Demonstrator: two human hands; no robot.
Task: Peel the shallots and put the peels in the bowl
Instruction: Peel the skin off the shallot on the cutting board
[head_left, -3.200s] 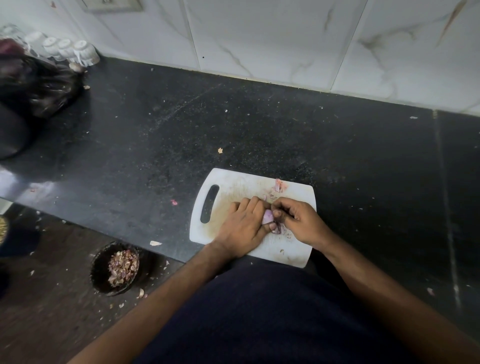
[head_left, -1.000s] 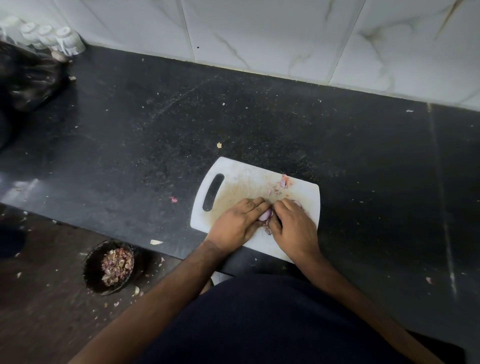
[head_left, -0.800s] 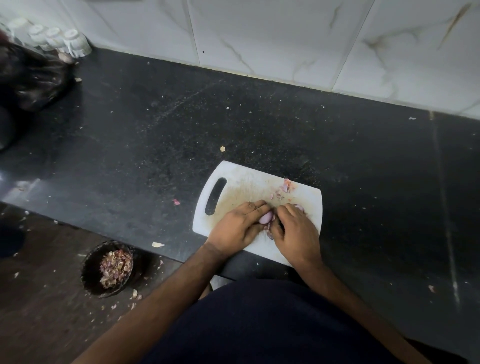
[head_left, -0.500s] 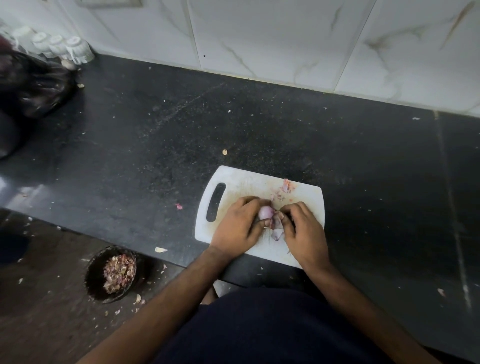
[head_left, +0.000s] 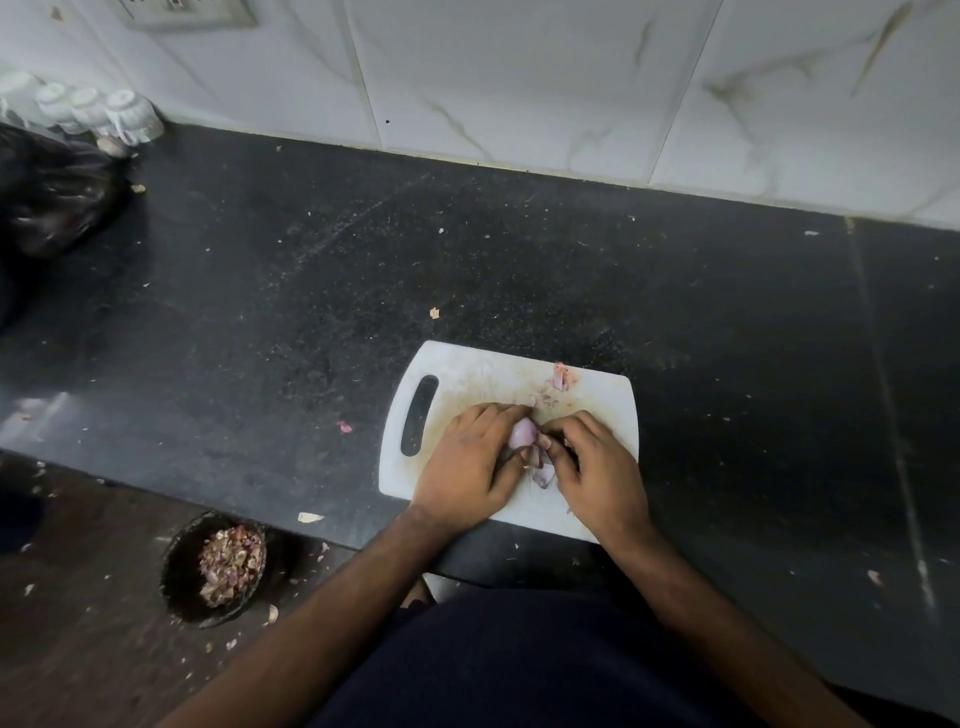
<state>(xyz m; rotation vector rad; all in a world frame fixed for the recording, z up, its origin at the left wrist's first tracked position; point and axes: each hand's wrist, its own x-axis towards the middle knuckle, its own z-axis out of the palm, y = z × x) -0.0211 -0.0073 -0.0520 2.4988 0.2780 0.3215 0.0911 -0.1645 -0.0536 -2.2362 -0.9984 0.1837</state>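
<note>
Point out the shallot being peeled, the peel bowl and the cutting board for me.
shallot (head_left: 522, 432), head view, on its bare pale-purple top.
bowl (head_left: 179, 569), head view, on its dark left inner wall.
cutting board (head_left: 467, 374), head view, on bare surface by the handle slot.

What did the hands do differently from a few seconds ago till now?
Little moved. The left hand keeps holding the small pinkish shallot, now barer, and the right hand keeps pinching its skin; a loose purple peel now lies under the hands. The white plastic cutting board and the dark round bowl of peels on the floor stayed put.
</note>
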